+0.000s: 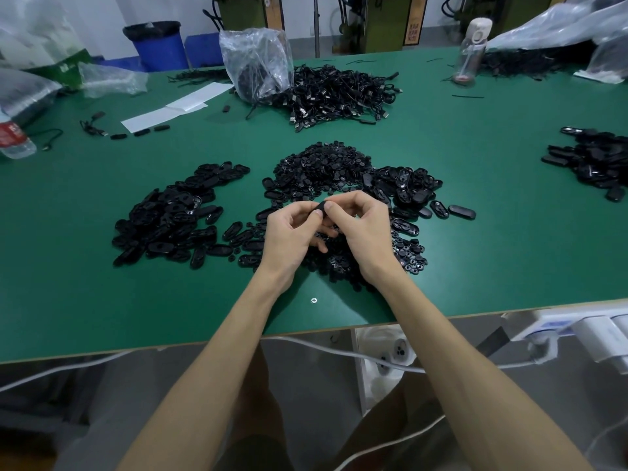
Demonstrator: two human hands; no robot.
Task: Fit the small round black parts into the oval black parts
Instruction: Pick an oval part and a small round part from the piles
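Both hands meet over the middle of the green table (475,266). My left hand (292,232) and my right hand (360,229) pinch one oval black part (320,208) between thumbs and fingertips; most of it is hidden by the fingers. Whether a small round part sits in it cannot be seen. A heap of small round black parts (323,168) lies just beyond the hands, and more round parts (407,256) are scattered under my right wrist. Oval black parts are piled at the left (170,219) and at the right (407,188).
A pile of black cables (339,93) and a clear plastic bag (255,62) lie at the back. Another heap of oval parts (591,161) is at the far right. Bottles stand at the left edge (13,137) and back right (472,45). A power strip (577,328) hangs off the front edge.
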